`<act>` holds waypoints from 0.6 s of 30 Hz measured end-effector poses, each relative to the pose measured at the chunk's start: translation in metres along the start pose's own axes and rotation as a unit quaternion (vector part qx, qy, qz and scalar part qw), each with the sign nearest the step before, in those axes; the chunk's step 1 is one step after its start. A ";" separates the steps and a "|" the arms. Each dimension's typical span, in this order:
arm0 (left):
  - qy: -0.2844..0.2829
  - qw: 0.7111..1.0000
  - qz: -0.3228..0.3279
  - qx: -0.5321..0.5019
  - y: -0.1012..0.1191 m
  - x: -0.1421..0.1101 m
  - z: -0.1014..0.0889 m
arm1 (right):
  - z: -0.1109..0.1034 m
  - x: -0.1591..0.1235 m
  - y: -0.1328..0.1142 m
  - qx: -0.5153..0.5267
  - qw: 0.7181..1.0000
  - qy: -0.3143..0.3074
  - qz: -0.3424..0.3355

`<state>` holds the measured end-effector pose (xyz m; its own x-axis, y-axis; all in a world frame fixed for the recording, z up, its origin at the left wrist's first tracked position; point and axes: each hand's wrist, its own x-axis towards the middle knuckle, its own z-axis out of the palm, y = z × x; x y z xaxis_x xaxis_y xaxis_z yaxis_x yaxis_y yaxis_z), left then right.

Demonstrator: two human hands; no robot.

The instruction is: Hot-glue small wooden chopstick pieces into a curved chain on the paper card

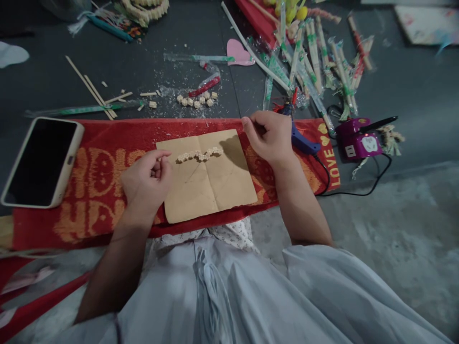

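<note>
A creased sheet of brown paper (201, 191) lies on a red towel, with faint pencil lines on it. Across its upper half runs a wavy row of small pale beige pieces (200, 155) joined together. My left hand (148, 177) is at the paper's left edge, fingers curled and thumb near the index finger; whether something small is between them I cannot make out. Over the paper's upper right corner, my right hand (268, 136) is closed, its fingertips partly hidden. Just right of it lies a blue corded tool (303, 141), resembling a glue gun, partly covered by the hand.
Loose beige pieces (197, 100) and thin sticks (95, 91) lie beyond the towel (93, 224). A phone (43, 162) rests at left. Wrapped chopsticks (311, 52) are heaped at back right. A purple box (358, 138) and a black cord (376, 179) are at right.
</note>
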<state>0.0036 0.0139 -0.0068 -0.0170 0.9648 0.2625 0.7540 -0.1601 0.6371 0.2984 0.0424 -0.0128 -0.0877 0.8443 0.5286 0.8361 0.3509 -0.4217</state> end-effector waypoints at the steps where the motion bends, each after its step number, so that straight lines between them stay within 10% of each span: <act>1: 0.000 1.000 0.002 0.002 0.000 0.000 0.000 | 0.000 0.000 0.001 0.001 1.000 -0.006 0.000; 18: -0.021 1.000 -0.004 0.010 -0.004 0.000 0.000 | 0.002 -0.002 0.006 -0.010 0.999 -0.042 -0.009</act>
<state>0.0009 0.0140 -0.0091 0.0052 0.9740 0.2267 0.7668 -0.1494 0.6243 0.3022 0.0438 -0.0175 -0.1474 0.8696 0.4713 0.8448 0.3585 -0.3973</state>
